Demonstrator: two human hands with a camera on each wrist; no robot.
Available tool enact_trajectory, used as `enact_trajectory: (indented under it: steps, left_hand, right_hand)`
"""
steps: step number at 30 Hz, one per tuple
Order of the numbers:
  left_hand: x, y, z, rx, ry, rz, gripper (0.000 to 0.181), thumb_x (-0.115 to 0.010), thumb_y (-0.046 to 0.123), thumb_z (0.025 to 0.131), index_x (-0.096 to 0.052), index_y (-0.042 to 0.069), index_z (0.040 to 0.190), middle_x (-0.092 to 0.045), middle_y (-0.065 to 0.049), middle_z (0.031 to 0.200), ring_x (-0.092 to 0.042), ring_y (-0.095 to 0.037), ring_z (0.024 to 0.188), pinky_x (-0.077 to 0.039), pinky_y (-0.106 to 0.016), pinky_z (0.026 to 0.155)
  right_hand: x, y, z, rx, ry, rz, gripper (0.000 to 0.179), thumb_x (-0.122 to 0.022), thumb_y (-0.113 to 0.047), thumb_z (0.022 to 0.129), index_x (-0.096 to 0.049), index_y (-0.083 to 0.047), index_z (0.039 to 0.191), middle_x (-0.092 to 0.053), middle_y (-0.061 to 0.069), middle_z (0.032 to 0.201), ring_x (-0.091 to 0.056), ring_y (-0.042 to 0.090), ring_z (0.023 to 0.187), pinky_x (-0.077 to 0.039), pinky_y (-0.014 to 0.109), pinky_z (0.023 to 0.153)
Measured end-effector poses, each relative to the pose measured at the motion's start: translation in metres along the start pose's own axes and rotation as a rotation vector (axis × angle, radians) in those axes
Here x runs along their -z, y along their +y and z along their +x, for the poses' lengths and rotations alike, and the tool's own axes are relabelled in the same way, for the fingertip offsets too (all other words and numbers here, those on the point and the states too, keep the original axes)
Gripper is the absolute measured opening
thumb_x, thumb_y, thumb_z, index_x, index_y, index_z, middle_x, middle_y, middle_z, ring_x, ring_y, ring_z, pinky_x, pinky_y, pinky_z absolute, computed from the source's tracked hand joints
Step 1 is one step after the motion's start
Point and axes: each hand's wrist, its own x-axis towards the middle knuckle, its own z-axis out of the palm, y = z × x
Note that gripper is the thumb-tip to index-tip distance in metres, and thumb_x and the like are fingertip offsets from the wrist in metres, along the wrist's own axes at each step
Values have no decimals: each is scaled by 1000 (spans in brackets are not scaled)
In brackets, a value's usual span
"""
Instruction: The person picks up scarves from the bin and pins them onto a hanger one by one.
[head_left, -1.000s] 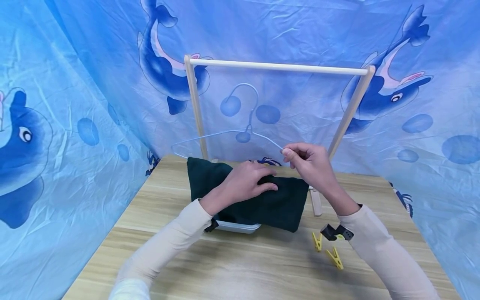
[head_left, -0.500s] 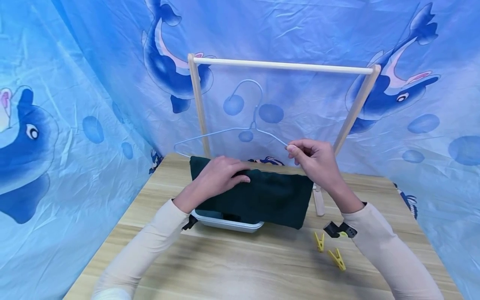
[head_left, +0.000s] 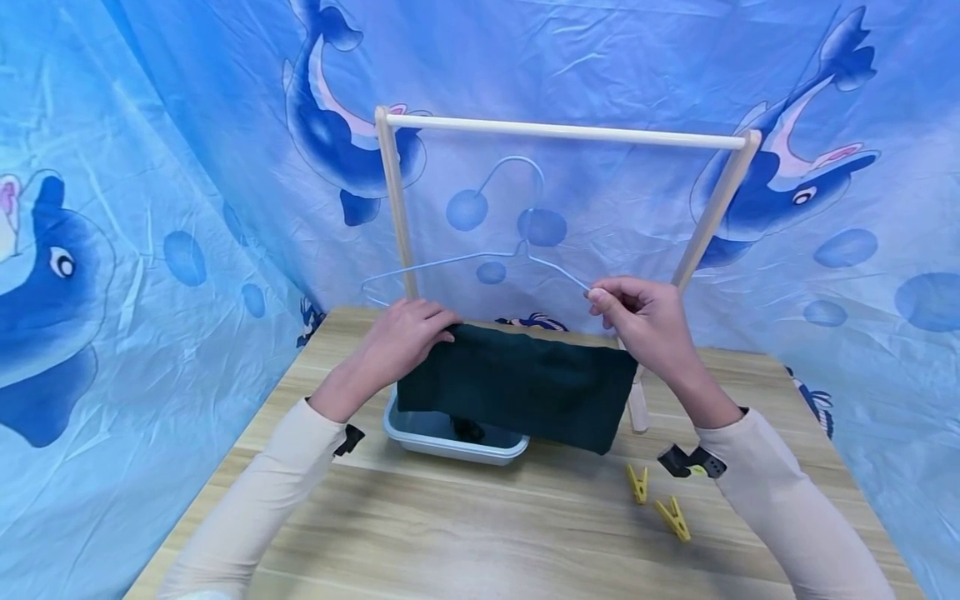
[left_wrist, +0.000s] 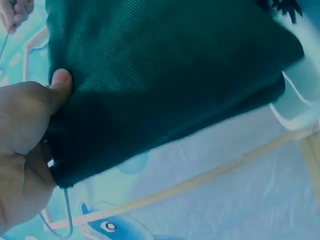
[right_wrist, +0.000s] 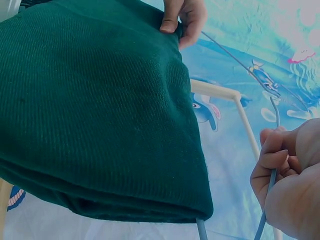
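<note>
One lopsided tilt of the hanger, gripped by the right hand, could let the dark green cloth draped over it, one end pinched in the left hand, slide off toward the basin below

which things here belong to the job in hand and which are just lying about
In the job:
pale blue wire hanger, held by the right hand
dark green ribbed cloth hanging on it, pinched by the left hand

Seemingly just about, touched by neither hand:
two yellow plastic clips
pale rectangular basin
wooden rack with white round bar
</note>
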Motion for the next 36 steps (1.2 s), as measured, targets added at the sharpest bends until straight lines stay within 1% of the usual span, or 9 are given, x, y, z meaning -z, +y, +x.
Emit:
enact_trajectory:
  steps: [5,11,16,21,24,27,29,32,36]
  left_hand:
    - [4,-6,0,-40,-20,56,24,-74,17,95,-72,9,118,-73,-8,103,-67,-27,95,-54,-39,82]
    - [10,-13,-4,-52,-37,114,27,-79,14,90,-71,8,115,-74,-8,102,-69,-26,94,-55,-41,84]
    - [12,-16,-6,-51,-54,79,26,-81,14,88,-72,8,112,-76,-6,97,-71,-25,89,-54,-41,81]
    - [14,-13,-11,12,-35,-83,36,-78,23,92,-70,6,123,-74,-9,113,-70,-27,103,-55,-45,92]
    - [19,-10,-16,71,20,-240,40,-77,25,93,-69,6,127,-71,-10,123,-67,-27,115,-53,-47,100]
    - [26,-8,-21,92,93,-350,37,-78,19,92,-70,7,126,-72,-9,123,-67,-26,117,-54,-46,98]
    - [31,-8,-24,79,155,-378,34,-80,12,89,-72,7,122,-74,-7,119,-70,-24,110,-56,-44,93]
    - [39,-11,-27,51,266,-370,33,-83,4,83,-75,5,114,-76,-6,108,-72,-21,95,-58,-35,82]
    - [51,-16,-25,48,391,-356,38,-87,-3,74,-75,2,110,-76,-8,102,-66,-21,87,-51,-23,76]
  right_hand:
    - [2,-1,-1,-9,7,-10,10,-67,1,97,-77,3,96,-67,-6,73,-57,14,57,-45,20,49]
    - [6,0,-1,-15,6,-43,11,-67,0,97,-77,3,96,-68,7,73,-56,11,56,-44,20,49]
    - [6,-1,-2,-16,-13,-36,10,-67,1,97,-77,4,96,-68,11,74,-57,12,57,-46,19,52]
    - [5,1,-2,-6,-29,-30,11,-66,1,97,-77,3,97,-68,15,75,-57,16,57,-46,19,52]
    - [6,2,-2,-3,-41,-30,11,-66,2,97,-78,2,97,-69,14,75,-58,19,57,-46,19,52]
    - [6,3,-2,1,-56,-31,12,-66,2,97,-78,2,96,-68,15,75,-59,18,57,-47,19,52]
    - [7,3,-2,2,-61,-29,12,-66,1,98,-78,2,96,-68,15,75,-59,18,57,-48,20,52]
    - [7,5,-2,4,-69,-28,12,-66,1,98,-77,2,96,-69,7,74,-59,17,57,-48,19,53]
    - [7,6,-2,5,-75,-28,11,-66,2,97,-77,4,96,-68,-2,74,-59,16,57,-49,20,54]
